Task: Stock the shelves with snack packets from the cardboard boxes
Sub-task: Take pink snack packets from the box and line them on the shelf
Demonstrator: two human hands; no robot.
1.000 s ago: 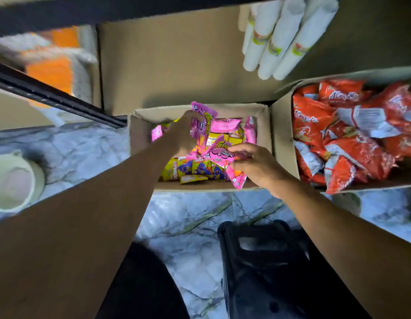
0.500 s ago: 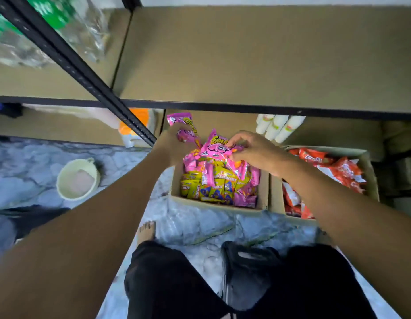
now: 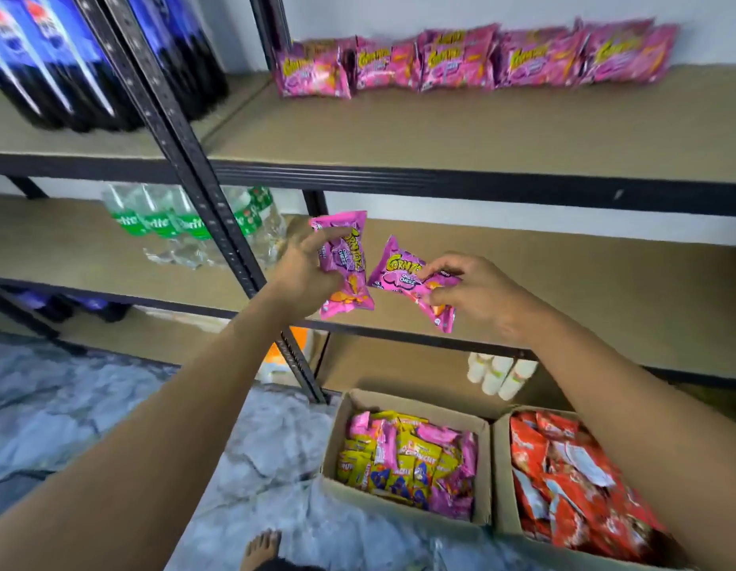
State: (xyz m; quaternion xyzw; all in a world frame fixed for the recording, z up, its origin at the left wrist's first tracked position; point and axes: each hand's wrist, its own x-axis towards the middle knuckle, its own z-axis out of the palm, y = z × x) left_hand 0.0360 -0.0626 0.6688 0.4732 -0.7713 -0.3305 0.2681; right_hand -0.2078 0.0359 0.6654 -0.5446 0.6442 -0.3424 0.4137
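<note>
My left hand grips a pink snack packet upright in front of the middle shelf. My right hand pinches a second pink packet, tilted, just to the right of the first. Both are held above an open cardboard box of pink and yellow packets on the floor. A row of several pink packets stands at the back of the upper shelf. A second box to the right holds red packets.
A black shelf post slants down the middle left. Dark cola bottles stand on the upper left shelf, clear green-labelled bottles on the one below. White bottles sit on the lowest shelf. My bare foot rests on the marble floor.
Both hands have risen out of the box, each carrying a pink packet, up to the height of the middle shelf. The view has tilted up and now takes in the upper shelves.
</note>
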